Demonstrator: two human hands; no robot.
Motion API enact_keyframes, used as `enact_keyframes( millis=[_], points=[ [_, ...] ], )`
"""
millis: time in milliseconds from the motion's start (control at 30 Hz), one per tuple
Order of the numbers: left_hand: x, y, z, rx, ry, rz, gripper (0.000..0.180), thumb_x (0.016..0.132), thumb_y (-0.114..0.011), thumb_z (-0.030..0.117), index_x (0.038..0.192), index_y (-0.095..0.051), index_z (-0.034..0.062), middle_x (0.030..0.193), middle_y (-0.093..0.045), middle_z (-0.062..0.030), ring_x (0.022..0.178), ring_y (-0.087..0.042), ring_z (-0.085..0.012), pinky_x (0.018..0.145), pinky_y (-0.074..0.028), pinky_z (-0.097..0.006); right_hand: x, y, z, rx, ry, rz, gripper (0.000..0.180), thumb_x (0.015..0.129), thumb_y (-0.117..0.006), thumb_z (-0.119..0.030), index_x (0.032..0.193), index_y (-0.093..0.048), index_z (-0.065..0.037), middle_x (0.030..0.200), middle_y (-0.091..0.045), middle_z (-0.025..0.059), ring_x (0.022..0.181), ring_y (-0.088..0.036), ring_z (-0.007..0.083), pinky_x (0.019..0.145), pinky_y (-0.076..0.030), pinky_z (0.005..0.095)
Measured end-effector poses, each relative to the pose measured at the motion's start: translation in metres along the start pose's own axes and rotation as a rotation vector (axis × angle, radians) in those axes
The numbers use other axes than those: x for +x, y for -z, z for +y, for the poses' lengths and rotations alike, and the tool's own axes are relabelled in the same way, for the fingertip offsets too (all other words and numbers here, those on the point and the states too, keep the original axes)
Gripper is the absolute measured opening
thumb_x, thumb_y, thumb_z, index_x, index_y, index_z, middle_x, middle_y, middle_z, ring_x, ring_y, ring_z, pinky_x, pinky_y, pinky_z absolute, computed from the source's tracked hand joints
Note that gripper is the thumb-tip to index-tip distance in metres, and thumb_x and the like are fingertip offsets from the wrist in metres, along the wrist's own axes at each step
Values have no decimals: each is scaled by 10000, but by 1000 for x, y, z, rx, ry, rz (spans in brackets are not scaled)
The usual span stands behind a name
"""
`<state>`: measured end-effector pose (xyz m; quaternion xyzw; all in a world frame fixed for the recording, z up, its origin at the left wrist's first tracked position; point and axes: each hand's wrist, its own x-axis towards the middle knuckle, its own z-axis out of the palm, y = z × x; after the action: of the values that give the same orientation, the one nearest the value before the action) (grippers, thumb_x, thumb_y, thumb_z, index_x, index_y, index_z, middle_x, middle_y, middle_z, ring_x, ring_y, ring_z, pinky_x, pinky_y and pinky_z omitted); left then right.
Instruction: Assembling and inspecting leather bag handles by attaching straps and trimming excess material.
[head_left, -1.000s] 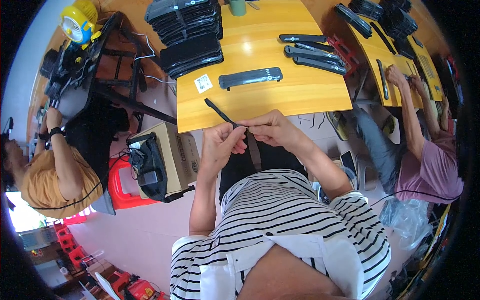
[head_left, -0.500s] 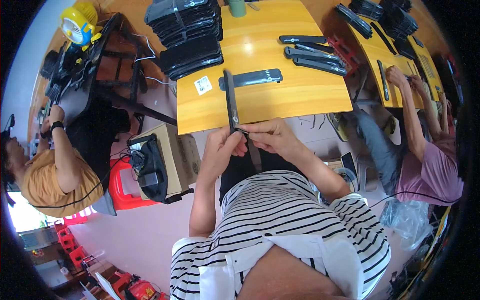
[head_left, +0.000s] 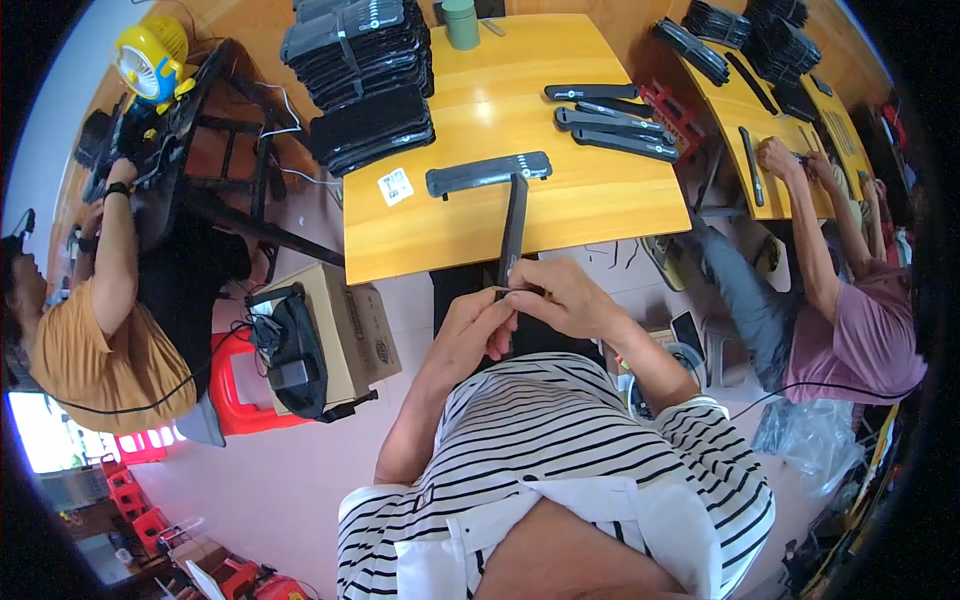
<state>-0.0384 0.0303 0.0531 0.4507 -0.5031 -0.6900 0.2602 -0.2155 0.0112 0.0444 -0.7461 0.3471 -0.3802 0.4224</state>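
Black strip (head_left: 514,228), gripped by left hand (head_left: 468,332) and right hand (head_left: 568,298), partly hides black pouch (head_left: 478,176) near white label (head_left: 396,187).

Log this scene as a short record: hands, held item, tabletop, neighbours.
Left hand: fingers closed on the near end of a black strip
Right hand: fingers closed at the same end
Held item: strip points away from the body; its far end overlaps a flat black pack in view, contact unclear
Yellow table: black stack and white label at left, loose black strips at right, green container toward the far edge
Neighbours: person in orange top at left, person in purple top at right
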Motion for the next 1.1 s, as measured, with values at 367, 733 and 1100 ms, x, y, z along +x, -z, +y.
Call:
enact_keyframes(
  millis=[367, 733, 1100],
  points=[
    [20, -16, -13, -183, -40, -10, 280, 871, -431, 262, 652, -433, 86, 500, -395, 16, 405, -356, -76, 381, -277, -200, 3, 18, -2, 591, -563, 130, 203, 846, -518, -171, 671, -502, -71, 491, -384, -54, 384, -309, 27, 355, -221, 189],
    [7, -13, -33, -470, 27, -246, 268, 855, -444, 236, 632, -406, 93, 489, -357, 20, 400, -297, -49, 359, -222, -193, 15, 113, 73, 1398, -605, 565, 221, 802, -582, -174, 631, -462, -101, 453, -285, -89, 328, -248, 22, 285, -200, 172],
    [-80, 46, -75, -252, 257, -16, 298, 819, -473, 217, 563, -431, 72, 492, -415, 3, 421, -358, -67, 410, -284, -207, 5, 290, 94, 1597, 73, 685, 323, 779, -537, -94, 541, -319, -115, 479, -283, -42, 377, -264, 75, 367, -258, 202]
  ],
)
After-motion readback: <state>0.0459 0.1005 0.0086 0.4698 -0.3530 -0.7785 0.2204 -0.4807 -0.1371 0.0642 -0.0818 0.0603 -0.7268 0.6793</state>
